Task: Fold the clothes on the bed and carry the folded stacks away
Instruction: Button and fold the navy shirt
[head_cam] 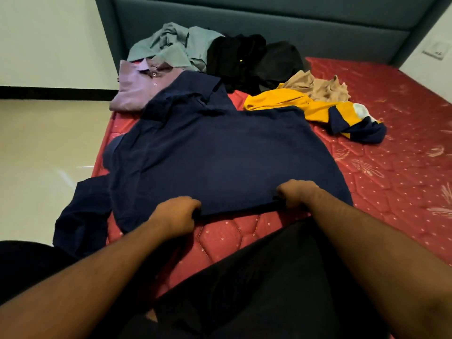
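Both hands noted gripping: our left hand [175, 214] and right hand [297, 193] each pinch the near hem of the navy shirt [208, 152], spread flat on the red mattress [391, 167] ahead of our knuckles. Beyond it lie unfolded clothes [234, 57].

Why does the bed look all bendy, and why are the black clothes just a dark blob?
Head view: the wide lens curves the mattress and headboard edges; dim light swallows folds in the black clothes and navy shirt; both hands, left hand and right hand, look slightly soft; the floor shows faint glare.
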Available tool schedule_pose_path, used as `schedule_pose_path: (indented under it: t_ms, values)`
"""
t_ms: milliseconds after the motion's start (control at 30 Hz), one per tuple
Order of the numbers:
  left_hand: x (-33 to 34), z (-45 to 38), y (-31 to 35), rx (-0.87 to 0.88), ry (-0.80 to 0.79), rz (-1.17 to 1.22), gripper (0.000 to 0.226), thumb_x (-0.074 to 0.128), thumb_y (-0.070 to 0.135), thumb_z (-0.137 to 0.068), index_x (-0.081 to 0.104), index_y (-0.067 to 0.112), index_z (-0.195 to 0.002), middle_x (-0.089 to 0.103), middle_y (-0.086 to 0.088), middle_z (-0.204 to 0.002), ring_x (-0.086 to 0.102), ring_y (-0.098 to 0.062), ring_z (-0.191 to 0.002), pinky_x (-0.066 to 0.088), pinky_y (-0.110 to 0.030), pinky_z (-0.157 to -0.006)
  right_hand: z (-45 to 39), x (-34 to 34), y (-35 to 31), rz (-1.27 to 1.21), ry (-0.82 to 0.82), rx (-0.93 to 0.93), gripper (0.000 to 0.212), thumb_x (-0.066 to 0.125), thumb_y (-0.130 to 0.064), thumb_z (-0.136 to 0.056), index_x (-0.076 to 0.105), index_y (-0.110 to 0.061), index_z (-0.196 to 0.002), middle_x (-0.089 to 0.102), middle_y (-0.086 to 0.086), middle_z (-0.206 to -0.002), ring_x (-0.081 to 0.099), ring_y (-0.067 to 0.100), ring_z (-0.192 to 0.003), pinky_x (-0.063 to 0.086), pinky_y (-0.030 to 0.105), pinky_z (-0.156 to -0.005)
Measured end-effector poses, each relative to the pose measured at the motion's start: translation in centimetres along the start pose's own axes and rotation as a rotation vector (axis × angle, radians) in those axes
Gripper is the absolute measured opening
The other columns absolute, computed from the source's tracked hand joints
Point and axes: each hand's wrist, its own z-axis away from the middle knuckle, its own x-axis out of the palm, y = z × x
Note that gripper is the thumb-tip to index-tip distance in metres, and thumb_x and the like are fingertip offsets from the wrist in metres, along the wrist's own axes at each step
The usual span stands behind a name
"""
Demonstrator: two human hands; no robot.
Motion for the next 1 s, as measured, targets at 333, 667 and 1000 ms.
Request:
schedule_pose_path:
  t_ms: [333, 667, 1000]
  values:
    - [-7.3, -10.9, -3.7, -0.031, -0.127, 0.593, 0.034, 0.056, 0.006, -0.058, 0.074, 0.025, -0.080, 0.072, 0.004, -0.073, 0.060, -0.006, -0.063, 0.049, -0.017, -0.061, -3.3, -2.8, 5.9, -0.095, 0.305, 0.166, 0.034, 0.055, -0.022, -0.086, 0.059, -0.029, -0.119, 0.057, 0.010, -0.128, 0.057, 0.033, -0.114, 0.044, 0.041, -0.091]
    - [-6.8, -20.5, -7.2, -0.093, 0.103, 0.430, 0.028, 0.071, 0.001, -0.074, 0.075, 0.012, -0.099, 0.072, -0.004, -0.092, 0.064, -0.013, -0.086, 0.046, -0.022, -0.085, -11.5, -2.8, 6.8, -0.140, 0.317, 0.167, 0.032, 0.053, -0.022, -0.087, 0.059, -0.024, -0.118, 0.061, 0.008, -0.122, 0.058, 0.032, -0.110, 0.044, 0.039, -0.086]
    - [-4.8, -10.8, -8.6, -0.235, 0.289, 0.198, 0.100, 0.041, 0.086, -0.065, 0.028, 0.035, -0.150, 0.033, -0.003, -0.153, 0.036, -0.031, -0.138, 0.035, -0.059, -0.104, -11.1, 0.6, 3.7, -0.254, 0.682, 0.154, 0.044, 0.052, -0.016, -0.087, 0.051, -0.023, -0.131, 0.050, 0.006, -0.136, 0.045, 0.032, -0.125, 0.032, 0.053, -0.107]
